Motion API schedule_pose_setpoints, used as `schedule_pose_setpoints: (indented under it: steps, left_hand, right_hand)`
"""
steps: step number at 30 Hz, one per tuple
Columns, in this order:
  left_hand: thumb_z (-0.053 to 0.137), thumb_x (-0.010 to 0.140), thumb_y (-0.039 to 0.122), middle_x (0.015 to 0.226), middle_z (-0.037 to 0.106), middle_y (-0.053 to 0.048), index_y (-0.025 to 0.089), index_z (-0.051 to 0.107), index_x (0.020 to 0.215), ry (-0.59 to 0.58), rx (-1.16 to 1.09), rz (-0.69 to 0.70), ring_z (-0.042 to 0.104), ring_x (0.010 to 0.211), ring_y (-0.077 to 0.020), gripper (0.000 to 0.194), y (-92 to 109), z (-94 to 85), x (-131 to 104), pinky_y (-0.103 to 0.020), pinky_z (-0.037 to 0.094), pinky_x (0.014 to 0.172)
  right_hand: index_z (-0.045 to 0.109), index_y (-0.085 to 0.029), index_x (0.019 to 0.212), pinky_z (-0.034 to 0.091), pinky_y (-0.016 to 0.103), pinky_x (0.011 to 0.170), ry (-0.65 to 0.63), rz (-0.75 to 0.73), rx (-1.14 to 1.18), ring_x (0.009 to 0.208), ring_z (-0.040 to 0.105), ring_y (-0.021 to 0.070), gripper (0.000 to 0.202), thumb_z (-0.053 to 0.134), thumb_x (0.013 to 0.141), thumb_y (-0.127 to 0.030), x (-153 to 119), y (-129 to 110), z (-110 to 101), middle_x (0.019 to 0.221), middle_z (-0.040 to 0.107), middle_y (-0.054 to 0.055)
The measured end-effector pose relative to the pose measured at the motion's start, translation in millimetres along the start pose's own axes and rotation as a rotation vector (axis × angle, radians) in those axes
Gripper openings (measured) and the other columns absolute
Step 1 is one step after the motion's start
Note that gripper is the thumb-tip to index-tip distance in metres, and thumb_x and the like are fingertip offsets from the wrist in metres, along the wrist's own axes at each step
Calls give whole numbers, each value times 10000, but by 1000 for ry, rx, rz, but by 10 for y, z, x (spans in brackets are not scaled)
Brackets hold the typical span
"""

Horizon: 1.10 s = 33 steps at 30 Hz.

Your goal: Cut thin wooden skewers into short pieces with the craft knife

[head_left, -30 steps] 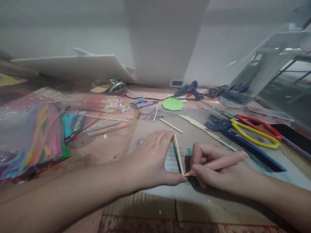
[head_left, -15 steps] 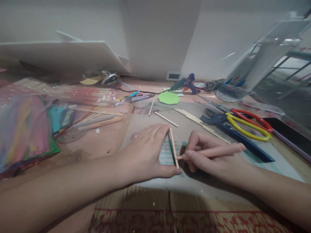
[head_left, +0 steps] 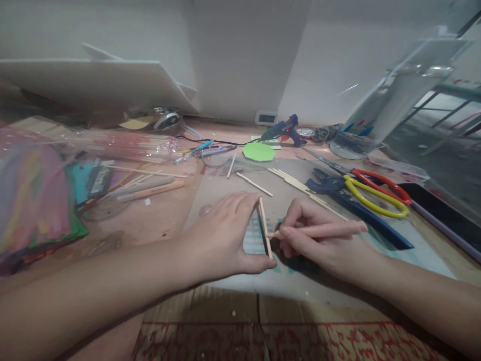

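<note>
My left hand (head_left: 229, 233) holds a short thin wooden stick (head_left: 264, 220) by its two ends, forefinger at the far end and thumb at the near end. A pinkish pen (head_left: 330, 229) is gripped in my right hand (head_left: 313, 238), its tip at the stick, below the middle. Under both hands lies a pale sheet with teal lines (head_left: 255, 235), partly covered by them. Beyond the hands rest a loose short stick (head_left: 254, 184) and several longer sticks (head_left: 293, 181).
Right of the hands lie dark-blue-handled cutters (head_left: 361, 210), red-and-yellow-handled scissors (head_left: 376, 193) and a phone (head_left: 443, 215). Behind are a green paper octagon (head_left: 258, 152), a blue glue gun (head_left: 281, 129) and a clear bottle (head_left: 394, 105). Bagged sticks (head_left: 124, 145) and colourful strips (head_left: 41, 195) occupy the left.
The pen tip has moved a little farther up the stick, away from my left thumb. My left hand keeps its hold. The whole view has shifted slightly.
</note>
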<state>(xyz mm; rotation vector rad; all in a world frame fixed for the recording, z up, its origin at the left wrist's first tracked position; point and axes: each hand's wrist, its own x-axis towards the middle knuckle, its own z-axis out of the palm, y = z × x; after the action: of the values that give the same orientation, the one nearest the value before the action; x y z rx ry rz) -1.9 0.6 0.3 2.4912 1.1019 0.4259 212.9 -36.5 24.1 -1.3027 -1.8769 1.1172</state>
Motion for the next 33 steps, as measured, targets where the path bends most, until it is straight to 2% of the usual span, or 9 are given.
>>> schedule_pose_setpoints:
  steps: [6,11,17,21,27,33]
  left_hand:
    - [790,714,622,1499,496,-191,199,379,1460,-16,6,-10,478,1385,-414,952,-1,-6,7,-621,465,1059]
    - [794,710,607,1484,511,-187,202,394,1458,-3,-9,-3,491,1372,-405,941,0,-10,3,-578,463,1070]
    - [803,703,590,1476,516,-184,193,411,1442,13,-23,19,494,1369,-404,926,-15,2,10,-569,455,1088]
    - [805,704,598,1490,502,-195,169,390,1464,7,-22,18,485,1376,-404,967,-12,1,15,-562,450,1097]
    - [806,697,594,1481,513,-184,195,413,1449,10,-37,-3,494,1370,-407,938,-3,-4,6,-573,472,1064]
    - [838,668,608,1461,529,-173,198,434,1418,25,-44,17,508,1358,-397,945,-12,-4,10,-548,476,1064]
  right_hand:
    - [521,-220,751,463,220,518,-13,23,-12,580,638,135,223,632,932,-289,-8,8,-11,645,693,17]
    - [521,-222,760,498,237,570,43,3,-16,620,667,148,236,623,950,-318,-3,9,-22,659,700,22]
    - [524,-220,744,468,219,520,-20,10,-21,579,641,136,223,642,919,-293,0,-2,-23,638,692,16]
    - [547,-213,755,496,236,576,5,-18,-27,621,651,137,237,620,952,-321,8,6,-24,676,692,25]
    - [525,-219,806,477,242,568,39,-11,-5,607,644,136,258,593,995,-380,14,71,-19,673,698,15]
    - [514,-225,780,487,234,551,16,23,10,605,662,139,252,624,964,-359,20,40,-21,639,690,5]
